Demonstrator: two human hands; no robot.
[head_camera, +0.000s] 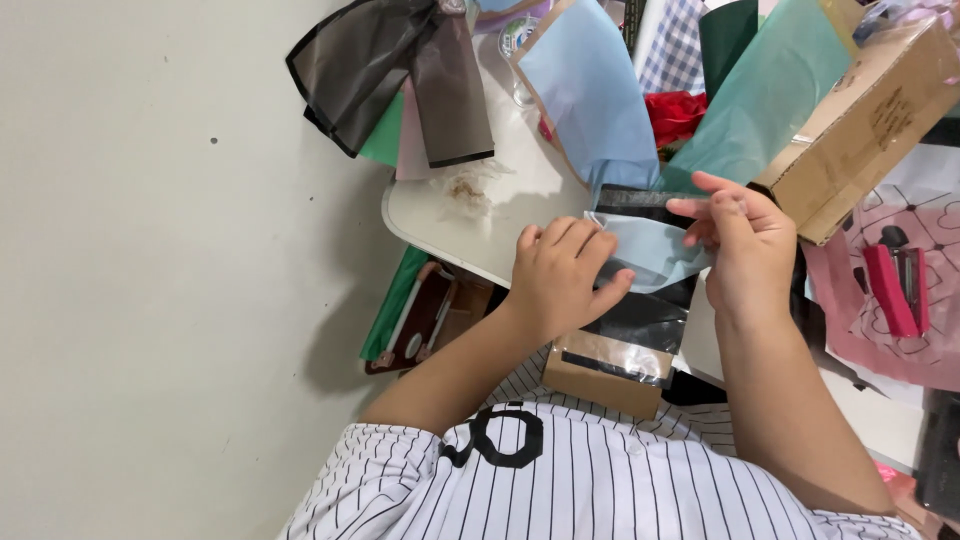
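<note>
Pale bare floor (150, 300) far left of the fingers, then a crowded white table (440, 215) heaped with coloured sheets.

Left of the left hand: dark translucent film (400, 80) hanging over the table edge, a tuft of dry fibres (468, 188) just beyond the knuckles, a green-edged folder (410, 320) below the wrist.

Left hand (562, 275): fingers curled and pressed flat on a pale blue tissue sheet (650, 250), pinning it over a black sheet (640, 320).

Right hand (745, 245): thumb and fingertips closed narrow on the tissue's far edge, lifting it slightly.

Risk, as a judgement: thin tissue likely to tear or crease if pulled against the pinning palm; black sheet liable to slide off the small brown box (605, 385) beneath.

Above the fingers, crowding in: light blue paper (590, 90), red crumpled material (675, 115), teal paper (770, 90). Cardboard box (860, 130) just beside the right fingertips, limiting room. Further right, pink stapler (895, 290) on pink patterned wrap (900, 345).
</note>
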